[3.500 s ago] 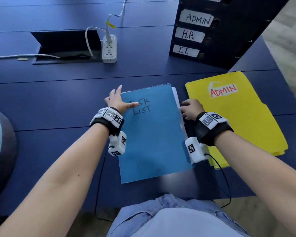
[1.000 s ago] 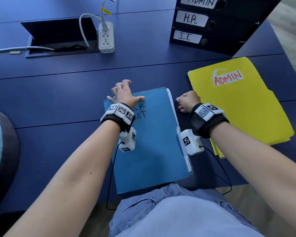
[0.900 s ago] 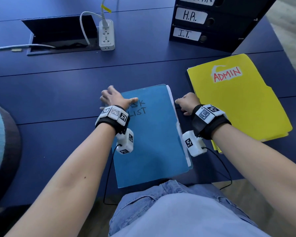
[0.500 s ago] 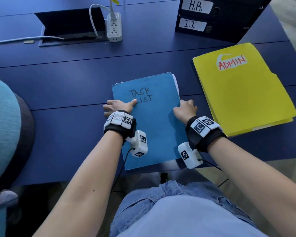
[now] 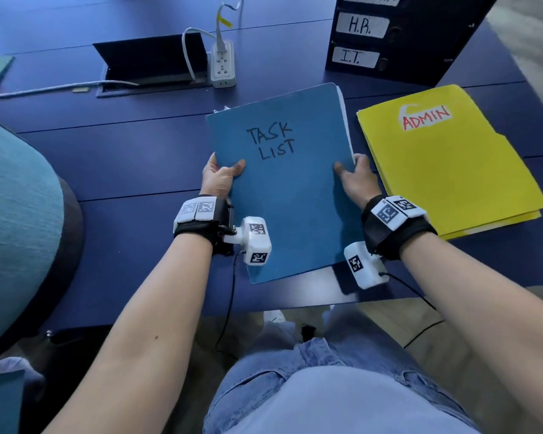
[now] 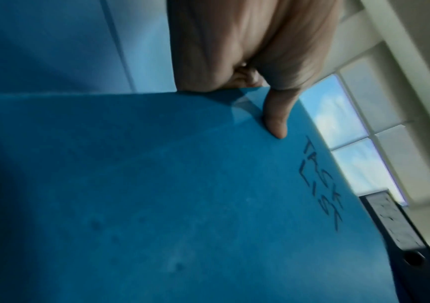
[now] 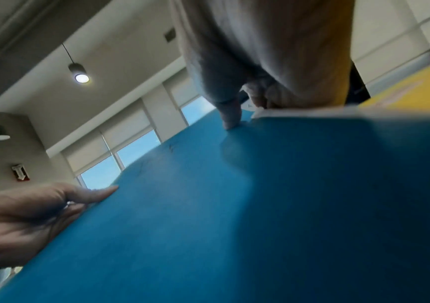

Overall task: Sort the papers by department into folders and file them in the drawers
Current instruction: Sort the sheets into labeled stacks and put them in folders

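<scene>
Blue folder (image 5: 290,189) now raised between hands

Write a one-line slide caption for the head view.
Both hands grip the blue TASK LIST folder beside the yellow ADMIN folder.

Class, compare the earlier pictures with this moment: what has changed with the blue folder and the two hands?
Both hands slid down the blue folder to its side edges: left hand and right hand now pinch it, thumbs on top, lifting it. The yellow ADMIN folder stayed on the desk.
</scene>
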`<state>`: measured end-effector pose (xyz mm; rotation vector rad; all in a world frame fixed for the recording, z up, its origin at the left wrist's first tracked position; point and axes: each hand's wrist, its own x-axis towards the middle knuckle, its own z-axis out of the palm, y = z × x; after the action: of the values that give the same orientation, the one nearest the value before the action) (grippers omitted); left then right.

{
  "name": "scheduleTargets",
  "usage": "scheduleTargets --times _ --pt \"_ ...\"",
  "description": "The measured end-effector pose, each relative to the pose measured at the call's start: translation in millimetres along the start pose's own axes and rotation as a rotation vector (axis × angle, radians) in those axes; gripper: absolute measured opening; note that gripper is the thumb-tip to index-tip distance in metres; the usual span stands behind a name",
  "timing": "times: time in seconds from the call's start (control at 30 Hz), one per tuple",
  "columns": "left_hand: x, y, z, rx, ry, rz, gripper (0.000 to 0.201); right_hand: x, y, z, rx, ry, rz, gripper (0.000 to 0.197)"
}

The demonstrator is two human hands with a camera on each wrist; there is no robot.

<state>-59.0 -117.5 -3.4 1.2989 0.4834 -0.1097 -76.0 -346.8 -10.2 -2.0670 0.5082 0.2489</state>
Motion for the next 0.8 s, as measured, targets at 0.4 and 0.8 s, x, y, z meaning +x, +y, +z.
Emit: scheduleTargets --times 0.4,0.8 --pt "17 -7 169 0.466 -0.041 -0.213 0.061 76 8 -157 -0.275 0.43 -0.18 0.037" --pt "14 -64 279 0.753 -0.043 -0.295 0.061 133 80 -232 -0.413 0.17 0.068 0.021"
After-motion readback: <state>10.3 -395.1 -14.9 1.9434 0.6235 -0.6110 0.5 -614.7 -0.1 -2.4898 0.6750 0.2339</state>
